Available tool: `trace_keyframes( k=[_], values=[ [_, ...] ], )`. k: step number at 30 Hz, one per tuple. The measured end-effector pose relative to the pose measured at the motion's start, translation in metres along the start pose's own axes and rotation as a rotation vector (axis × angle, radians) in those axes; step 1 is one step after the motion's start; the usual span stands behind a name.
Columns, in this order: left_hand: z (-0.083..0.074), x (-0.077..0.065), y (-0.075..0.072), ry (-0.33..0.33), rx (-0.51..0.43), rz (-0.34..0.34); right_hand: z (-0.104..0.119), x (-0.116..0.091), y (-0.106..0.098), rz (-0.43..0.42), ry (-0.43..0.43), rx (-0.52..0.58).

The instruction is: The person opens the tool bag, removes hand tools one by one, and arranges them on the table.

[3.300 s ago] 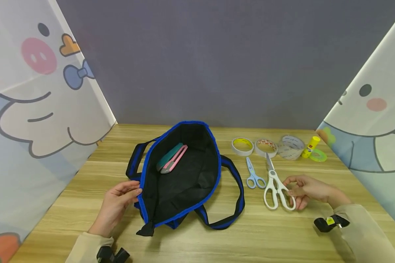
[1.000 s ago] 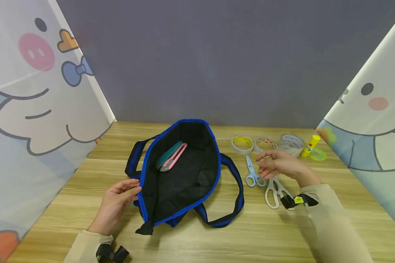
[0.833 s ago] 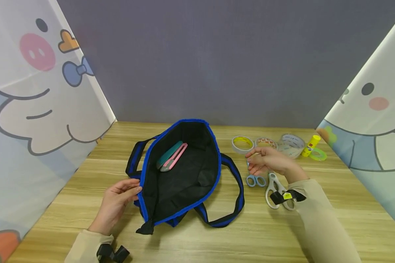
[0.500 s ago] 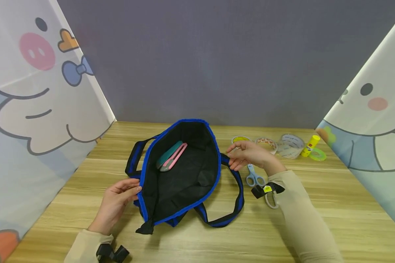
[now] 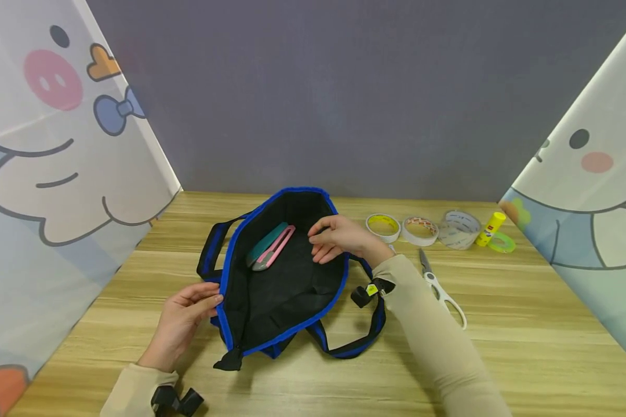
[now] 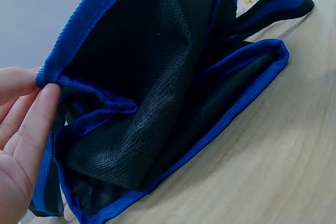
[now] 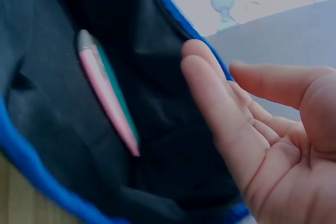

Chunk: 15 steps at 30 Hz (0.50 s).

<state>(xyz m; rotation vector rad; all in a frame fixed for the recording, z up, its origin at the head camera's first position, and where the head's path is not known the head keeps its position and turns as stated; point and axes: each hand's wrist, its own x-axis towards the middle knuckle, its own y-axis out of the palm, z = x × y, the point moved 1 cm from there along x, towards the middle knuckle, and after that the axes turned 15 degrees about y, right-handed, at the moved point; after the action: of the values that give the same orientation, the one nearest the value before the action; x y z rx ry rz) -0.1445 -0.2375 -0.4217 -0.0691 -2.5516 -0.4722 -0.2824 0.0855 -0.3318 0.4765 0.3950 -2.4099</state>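
A black tote bag [image 5: 281,301] with blue trim lies on the table, its mouth facing up and towards me. My left hand [image 5: 179,324] pinches the left edge of its rim between thumb and fingers; the left wrist view shows that blue trim [image 6: 50,69] in the fingers. My right hand [image 5: 341,237] reaches over the right rim into the mouth, fingers loosely bent, nothing held. Inside the bag a pink box cutter [image 5: 274,249] with a grey end lies beside a teal one [image 5: 264,244]. The right wrist view has the pink cutter [image 7: 105,93] left of my fingertips.
Right of the bag are white scissors [image 5: 436,285], partly covered by my sleeve. Behind them stand tape rolls [image 5: 421,238], a yellow glue stick [image 5: 491,229] and a green tape ring [image 5: 502,243]. A bag strap [image 5: 378,324] loops on the table. A grey panel closes the back.
My right hand has moved left from the white scissors, over the blue scissors and the strap, into the bag's mouth. My arm now hides the blue scissors. The left hand keeps its grip on the rim.
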Motion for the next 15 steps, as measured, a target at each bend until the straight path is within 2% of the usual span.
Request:
trace_keyframes(
  k=[9, 15],
  values=[
    [-0.001, 0.000, 0.000, -0.017, 0.016, -0.011, 0.010, 0.035, 0.027, -0.022, 0.070, 0.036],
    [-0.001, 0.000, 0.001, -0.031, 0.030, -0.024, 0.008, 0.057, 0.036, -0.051, 0.116, 0.049]
  ],
)
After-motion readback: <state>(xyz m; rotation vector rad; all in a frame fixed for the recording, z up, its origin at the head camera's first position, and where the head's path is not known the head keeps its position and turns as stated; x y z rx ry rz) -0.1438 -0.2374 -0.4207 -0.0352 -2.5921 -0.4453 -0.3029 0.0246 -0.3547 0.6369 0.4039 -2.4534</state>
